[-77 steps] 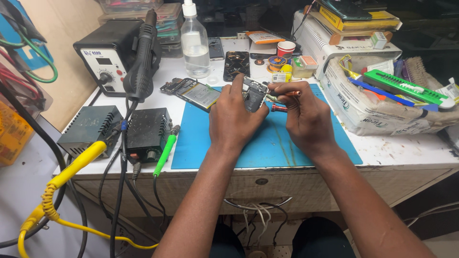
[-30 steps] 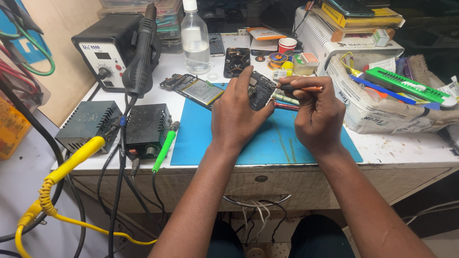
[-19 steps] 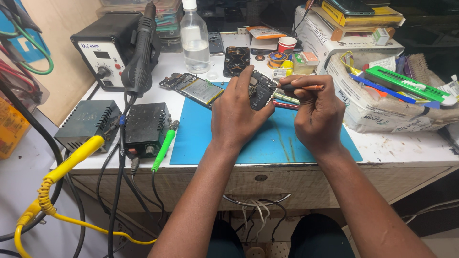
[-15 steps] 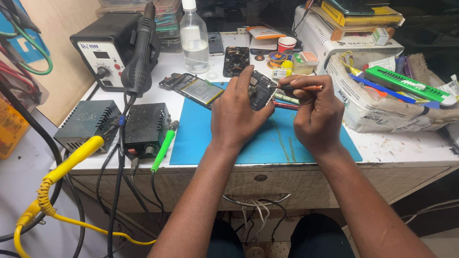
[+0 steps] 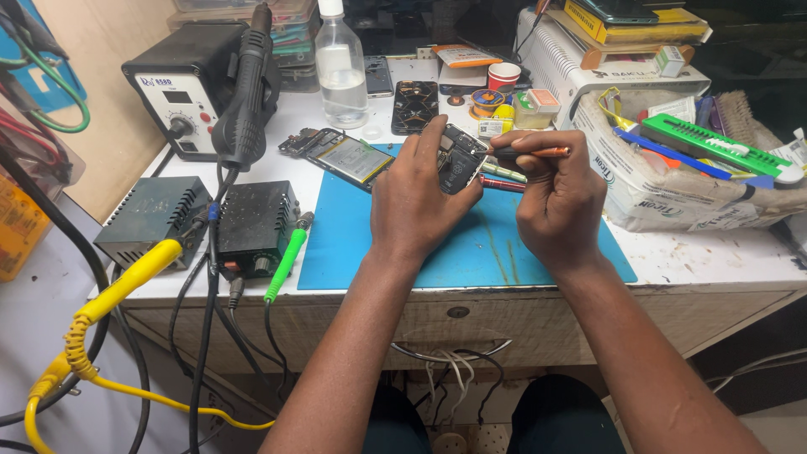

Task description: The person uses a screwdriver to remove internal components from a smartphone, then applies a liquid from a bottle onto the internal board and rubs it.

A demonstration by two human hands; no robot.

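Between hands [image 5: 487,197]: opened phone [image 5: 458,157], w/ screwdriver [image 5: 530,153].

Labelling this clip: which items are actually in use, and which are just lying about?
In use:
left hand holding the opened phone
right hand holding the orange-handled tool at the phone
blue mat beneath the hands

Lying about:
clear bottle
hot-air station
phone screen panel
green-handled tool
red cup

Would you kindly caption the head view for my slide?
Left hand holds an opened phone over a blue mat; right hand grips an orange-handled tool.
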